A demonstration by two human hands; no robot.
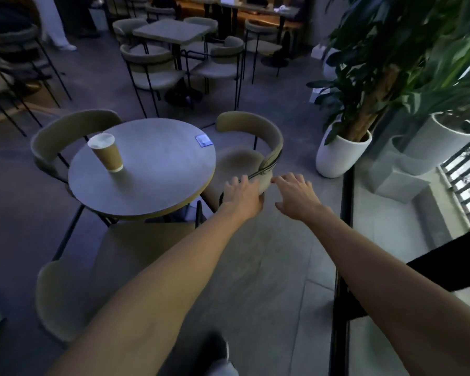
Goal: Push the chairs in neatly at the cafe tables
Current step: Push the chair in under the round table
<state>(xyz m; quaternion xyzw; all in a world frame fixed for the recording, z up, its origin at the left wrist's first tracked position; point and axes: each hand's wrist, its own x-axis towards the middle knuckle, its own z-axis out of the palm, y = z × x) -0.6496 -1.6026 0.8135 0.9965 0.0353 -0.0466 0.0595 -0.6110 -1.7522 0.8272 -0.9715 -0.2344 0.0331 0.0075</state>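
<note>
My left hand grips the near end of the curved backrest of the chair on the right, fingers over the top and thumb beneath. My right hand hangs open, fingers spread, just beside that same end and apparently not touching. The chair stands at the round counter's right edge, with its seat mostly out. I'd plant the right hand further along the backrest, then push evenly toward the counter's centre, slowly, so the paper cup stays upright.
</note>
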